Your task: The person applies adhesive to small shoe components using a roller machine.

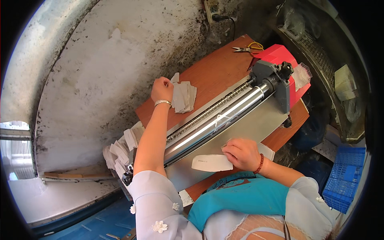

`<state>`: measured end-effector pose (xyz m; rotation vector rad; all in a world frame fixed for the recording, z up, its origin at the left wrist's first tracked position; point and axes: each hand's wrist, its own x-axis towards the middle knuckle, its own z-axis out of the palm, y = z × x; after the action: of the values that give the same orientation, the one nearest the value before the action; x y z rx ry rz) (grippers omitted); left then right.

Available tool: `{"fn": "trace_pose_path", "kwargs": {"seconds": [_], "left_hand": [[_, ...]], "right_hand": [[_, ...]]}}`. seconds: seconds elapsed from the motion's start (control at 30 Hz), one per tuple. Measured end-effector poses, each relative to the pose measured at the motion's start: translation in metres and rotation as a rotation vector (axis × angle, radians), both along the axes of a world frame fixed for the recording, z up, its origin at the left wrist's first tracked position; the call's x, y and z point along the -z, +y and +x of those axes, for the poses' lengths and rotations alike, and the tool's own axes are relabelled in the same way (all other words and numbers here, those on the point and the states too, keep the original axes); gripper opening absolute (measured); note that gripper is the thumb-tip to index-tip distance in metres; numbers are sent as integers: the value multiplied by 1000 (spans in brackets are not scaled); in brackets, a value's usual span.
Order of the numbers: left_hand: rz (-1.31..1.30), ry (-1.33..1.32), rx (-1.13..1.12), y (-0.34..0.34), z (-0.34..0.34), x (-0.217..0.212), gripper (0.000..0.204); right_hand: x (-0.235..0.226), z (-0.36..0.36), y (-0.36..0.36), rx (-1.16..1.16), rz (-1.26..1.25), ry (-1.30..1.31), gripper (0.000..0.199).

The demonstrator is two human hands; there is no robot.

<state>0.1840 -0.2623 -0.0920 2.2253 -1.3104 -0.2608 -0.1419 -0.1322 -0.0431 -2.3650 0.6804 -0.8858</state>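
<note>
My left hand (162,90) is at the far side of a long roller machine, with its fingers pinched at a small white piece (175,77). Right beside it a loose stack of flat white pieces (184,97) lies on the brown board. My right hand (242,154) is on the near side, fingers curled over the right end of a curved white flat piece (211,163) with small print. Between the hands runs the shiny steel roller (224,118). Another white piece (266,152) shows partly beneath my right wrist.
A red cover (276,55) closes the machine's right end. Yellow-handled pliers (249,49) lie behind it on the brown board (224,60). More white pieces (120,150) are piled at the left end. Blue plastic crates (345,178) stand right; a dirty wall (120,60) rises behind.
</note>
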Motion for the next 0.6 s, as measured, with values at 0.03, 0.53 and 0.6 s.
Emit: {"fn": "trace_pose_path", "kwargs": {"seconds": [0.03,0.53,0.6], "left_hand": [[-54,-133,-12,0,-3,6,15],[767,-93,355,8,-6,39,32],[705,-92,361,8,-6,32,34]], "right_hand": [[1,-1,0,3,-4,0,16],[-13,11,8,-96,-62,192,26],[-10,11,11,-122,-41,205,25]]}}
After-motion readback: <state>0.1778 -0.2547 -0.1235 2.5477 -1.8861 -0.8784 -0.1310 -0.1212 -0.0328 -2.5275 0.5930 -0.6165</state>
